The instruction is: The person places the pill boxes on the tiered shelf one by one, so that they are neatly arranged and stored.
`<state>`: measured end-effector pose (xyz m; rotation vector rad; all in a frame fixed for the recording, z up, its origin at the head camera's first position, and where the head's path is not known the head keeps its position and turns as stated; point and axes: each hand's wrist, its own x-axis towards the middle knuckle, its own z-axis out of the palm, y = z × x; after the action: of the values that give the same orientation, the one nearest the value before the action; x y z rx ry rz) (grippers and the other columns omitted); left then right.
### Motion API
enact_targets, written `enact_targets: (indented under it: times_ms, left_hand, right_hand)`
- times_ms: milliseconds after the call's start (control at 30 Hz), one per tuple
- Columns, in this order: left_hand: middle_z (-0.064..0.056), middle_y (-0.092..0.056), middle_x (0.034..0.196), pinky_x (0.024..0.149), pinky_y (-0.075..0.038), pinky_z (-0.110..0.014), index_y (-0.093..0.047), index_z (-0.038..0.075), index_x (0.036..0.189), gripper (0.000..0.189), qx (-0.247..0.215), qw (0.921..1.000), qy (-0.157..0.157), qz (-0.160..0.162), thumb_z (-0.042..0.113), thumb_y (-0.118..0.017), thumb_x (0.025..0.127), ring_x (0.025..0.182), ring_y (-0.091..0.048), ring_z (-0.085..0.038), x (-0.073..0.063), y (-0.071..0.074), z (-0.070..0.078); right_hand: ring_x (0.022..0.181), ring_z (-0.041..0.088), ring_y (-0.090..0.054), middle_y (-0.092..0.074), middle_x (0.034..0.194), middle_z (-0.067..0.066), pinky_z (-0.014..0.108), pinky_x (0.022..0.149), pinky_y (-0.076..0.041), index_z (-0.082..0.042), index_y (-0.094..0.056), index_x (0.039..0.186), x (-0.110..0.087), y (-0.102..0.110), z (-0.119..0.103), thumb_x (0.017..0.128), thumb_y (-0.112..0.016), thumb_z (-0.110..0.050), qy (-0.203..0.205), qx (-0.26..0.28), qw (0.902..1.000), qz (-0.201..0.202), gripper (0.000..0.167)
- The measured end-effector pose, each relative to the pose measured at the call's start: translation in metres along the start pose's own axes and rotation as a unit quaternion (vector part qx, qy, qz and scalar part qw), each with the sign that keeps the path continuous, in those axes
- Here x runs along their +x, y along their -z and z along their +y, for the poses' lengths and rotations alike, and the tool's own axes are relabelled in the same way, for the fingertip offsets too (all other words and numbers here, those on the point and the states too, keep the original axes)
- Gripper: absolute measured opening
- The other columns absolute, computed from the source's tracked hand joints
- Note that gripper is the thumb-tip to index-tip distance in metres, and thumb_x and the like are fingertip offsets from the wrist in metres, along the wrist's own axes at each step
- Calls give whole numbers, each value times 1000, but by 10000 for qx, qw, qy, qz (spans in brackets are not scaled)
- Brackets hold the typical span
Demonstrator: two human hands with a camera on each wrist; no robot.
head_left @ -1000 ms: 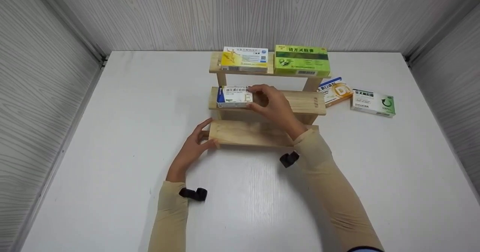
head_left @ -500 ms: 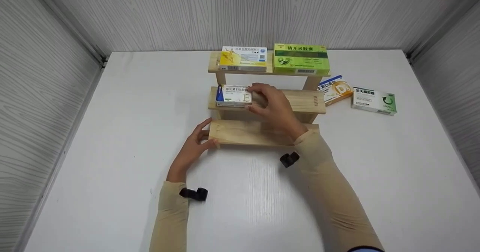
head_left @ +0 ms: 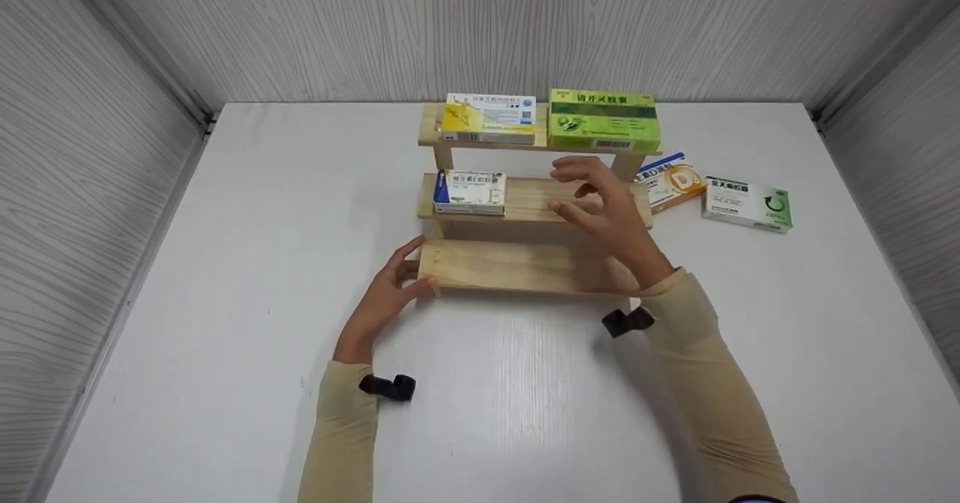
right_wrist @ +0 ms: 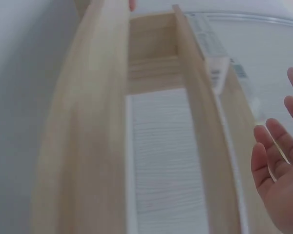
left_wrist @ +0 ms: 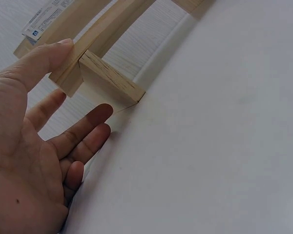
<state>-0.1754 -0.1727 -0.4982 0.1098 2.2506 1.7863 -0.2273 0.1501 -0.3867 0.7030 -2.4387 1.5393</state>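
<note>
A three-step wooden display rack stands on the white table. At the left end of its lowest step, my left hand grips the board between thumb and index finger. The left wrist view shows the thumb on the board's edge and the other fingers spread beside the rack's leg. A white and blue medicine box lies on the left of the middle step. My right hand hovers over the right part of that step, holding nothing, its thumb and fingers apart.
On the top step lie a yellow and white medicine box and a larger green one. Right of the rack, an orange and white D3 box and a white and green box lie on the table. Patterned walls surround it.
My right hand has let go of the white and blue medicine box and moved right, away from it. The box stays on the middle step. My left hand keeps its place.
</note>
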Motion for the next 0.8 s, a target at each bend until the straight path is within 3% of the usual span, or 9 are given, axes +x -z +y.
enact_targets:
  times_ms: [200,367,533,800]
  left_hand:
    - [-21,-54,135,111,-26,-54,-27,25,153,75,61,10000,-65,7,20,-68,91,122,-51,-32,1,1,-3]
    - [-18,-55,133,104,-37,-44,-30,30,152,74,-5,10000,6,-8,25,-70,89,120,-53,-28,1,1,-4]
    - [-16,-55,133,96,-42,-35,-31,33,151,74,-28,9999,93,28,26,-70,89,119,-53,-26,1,1,-3]
    - [-15,-55,132,96,-42,-35,-31,33,150,73,-20,9999,95,31,26,-70,89,118,-53,-26,0,1,-3]
  right_hand:
    - [115,10,-53,-57,129,7,23,88,-42,3,-60,117,-11,39,-5,85,-71,-1,581,86,9973,450,34]
    - [111,14,-55,-57,126,1,24,88,-43,7,-57,119,-17,77,1,83,-69,5,828,369,9897,1106,38]
    - [115,15,-54,-56,129,-4,24,91,-38,1,-55,127,-24,112,11,83,-69,2,532,271,9857,1575,47]
    - [126,10,-46,-50,140,-5,22,96,-32,-13,-52,137,-31,155,30,83,-74,-9,-134,-709,9815,1773,58]
